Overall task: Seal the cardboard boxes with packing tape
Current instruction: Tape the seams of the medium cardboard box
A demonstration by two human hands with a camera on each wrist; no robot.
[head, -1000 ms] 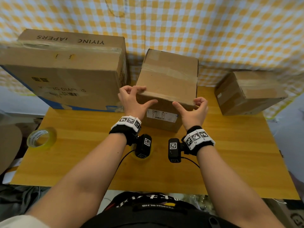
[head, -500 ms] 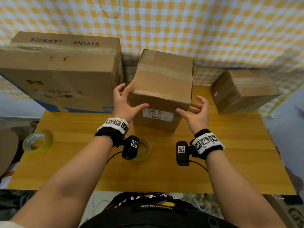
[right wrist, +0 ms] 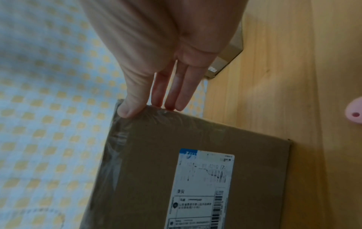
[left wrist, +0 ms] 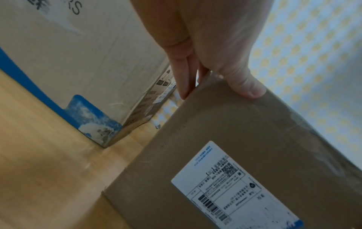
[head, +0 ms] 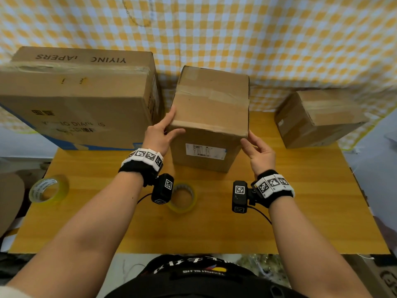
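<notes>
3 cardboard boxes stand along the back of the wooden table: a large printed box at the upper left of the frame, a middle box at the centre, and a small box at the upper right. 2 rolls of tape lie on the table: 1 yellowish roll at the left edge, and 1 roll at the centre, partly hidden behind the left wrist camera.

The middle box is plain brown cardboard, tall and rectangular, with glossy clear tape across its top and down its upper corners, and 1 white shipping label on its near face. The label's print is too small to read.

The left hand holds the box's upper left corner, thumb on the near face and straight fingers along the left side. In the left wrist view the thumb presses the taped edge. The right hand holds the upper right corner the same way, thumb on the near face, fingers straight along the side.

The large box carries blue print at its base, and its left part is cut off by the frame. A yellow and white checked cloth hangs behind. A pink rounded object at the right edge of the right wrist view is cut off and hard to make out.
</notes>
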